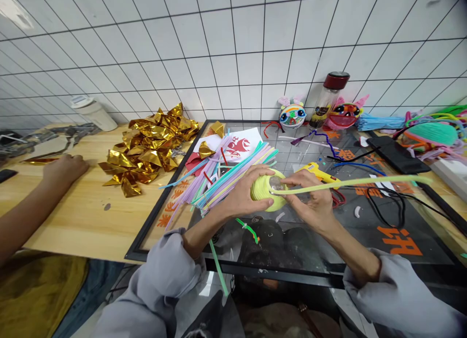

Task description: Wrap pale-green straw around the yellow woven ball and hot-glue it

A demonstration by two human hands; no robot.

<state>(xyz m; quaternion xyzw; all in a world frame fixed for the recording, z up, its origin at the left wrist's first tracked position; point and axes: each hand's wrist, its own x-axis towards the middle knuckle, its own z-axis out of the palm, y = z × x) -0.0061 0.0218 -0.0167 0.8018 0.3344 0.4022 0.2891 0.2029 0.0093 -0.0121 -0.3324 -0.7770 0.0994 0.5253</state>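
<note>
A rounded ball wrapped in yellow pipe cleaner [260,189] is held above the glass-topped board. My left hand [245,191] curls around its left side, thumb at the lower front. At the ball's right edge, my right hand [313,198] pinches the yellow pipe cleaner, whose loose end [365,182] sticks out far to the right. A clear patch [276,183] shows between the coils on the ball's top. Behind my left hand lies a bundle of pastel pipe cleaners [233,175]. A yellow glue gun [317,173] rests behind my right hand.
Folded gold paper pieces [153,138] are heaped at left, near a co-worker's hand [65,170]. Along the wall stand a decorated ball [292,115], a bottle [328,99] and a pink decorated ball [345,115]. A black cable [401,206] and a phone-like black object [397,154] lie right.
</note>
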